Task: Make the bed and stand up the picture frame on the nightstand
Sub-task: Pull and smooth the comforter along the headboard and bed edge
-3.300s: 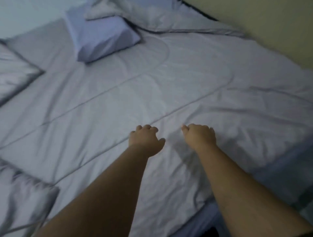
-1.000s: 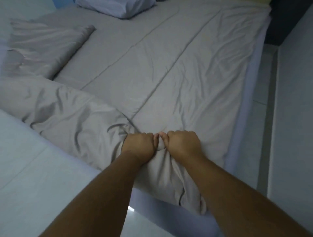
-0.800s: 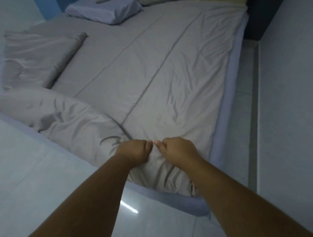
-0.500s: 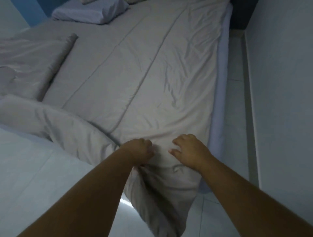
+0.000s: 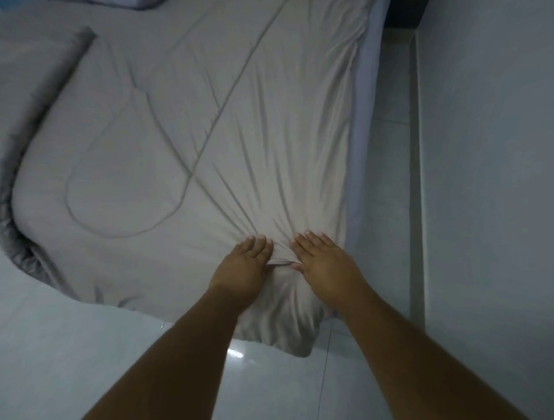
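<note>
A grey quilted comforter (image 5: 209, 135) covers the bed, with creases fanning out from my hands. My left hand (image 5: 244, 265) and my right hand (image 5: 325, 263) lie flat on it, side by side near the bed's foot-right corner, fingers stretched out. A small ridge of fabric stands between my thumbs. The comforter's corner (image 5: 284, 338) hangs over the foot of the bed towards the floor. The mattress's blue side (image 5: 364, 120) shows along the right edge. No nightstand or picture frame is in view.
A bunched part of the comforter (image 5: 36, 84) lies along the left. A pillow's edge (image 5: 144, 3) peeks in at the top. Glossy pale floor tiles (image 5: 90, 344) lie below the bed. A wall (image 5: 494, 180) stands to the right across a narrow strip of floor.
My hands went from fists bunching the comforter's edge to flat palms on it. The comforter has been drawn towards the foot, and its corner now hangs over the edge.
</note>
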`<state>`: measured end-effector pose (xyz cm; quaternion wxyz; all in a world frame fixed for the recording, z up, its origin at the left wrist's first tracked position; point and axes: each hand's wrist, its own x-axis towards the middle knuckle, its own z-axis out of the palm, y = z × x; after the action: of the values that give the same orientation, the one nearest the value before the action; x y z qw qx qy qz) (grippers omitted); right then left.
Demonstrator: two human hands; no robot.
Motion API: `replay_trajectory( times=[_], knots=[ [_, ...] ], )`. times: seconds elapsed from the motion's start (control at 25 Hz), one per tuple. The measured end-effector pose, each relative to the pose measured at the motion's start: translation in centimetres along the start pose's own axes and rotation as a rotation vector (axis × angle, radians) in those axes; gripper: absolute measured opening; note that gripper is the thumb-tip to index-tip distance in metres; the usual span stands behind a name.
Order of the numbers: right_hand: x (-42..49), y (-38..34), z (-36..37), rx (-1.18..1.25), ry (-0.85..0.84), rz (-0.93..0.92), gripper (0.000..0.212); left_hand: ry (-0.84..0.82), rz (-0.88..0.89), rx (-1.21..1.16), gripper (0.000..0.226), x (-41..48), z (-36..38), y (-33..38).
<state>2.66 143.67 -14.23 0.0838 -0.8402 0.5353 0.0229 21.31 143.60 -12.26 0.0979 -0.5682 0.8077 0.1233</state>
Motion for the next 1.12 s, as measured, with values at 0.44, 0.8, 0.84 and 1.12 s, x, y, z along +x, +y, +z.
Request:
replay_trajectory(
  times=[0.44, 0.8, 0.84, 1.12],
  knots=[
    [1.6, 1.9, -7.0, 0.042, -0.226, 0.180, 0.067, -0.376, 0.097, -0.093, 0.051, 2.6, -7.6, 2.0],
    [29.6, -14.8, -16.8, 0.120, -0.179, 0.194, 0.041, -0.274, -0.134, -0.082, 0.047, 8.0, -21.6, -25.9],
    [33.1, -16.9, -17.2, 0.122, -0.172, 0.199, 0.040, -0.252, -0.156, -0.057, 0.048, 9.1, -22.3, -30.0],
    [55.8, -28.6, -19.6, 0.145, -0.038, 0.205, 0.045, -0.042, -0.268, 0.020, 0.050, 16.9, -27.2, -54.4]
  ],
)
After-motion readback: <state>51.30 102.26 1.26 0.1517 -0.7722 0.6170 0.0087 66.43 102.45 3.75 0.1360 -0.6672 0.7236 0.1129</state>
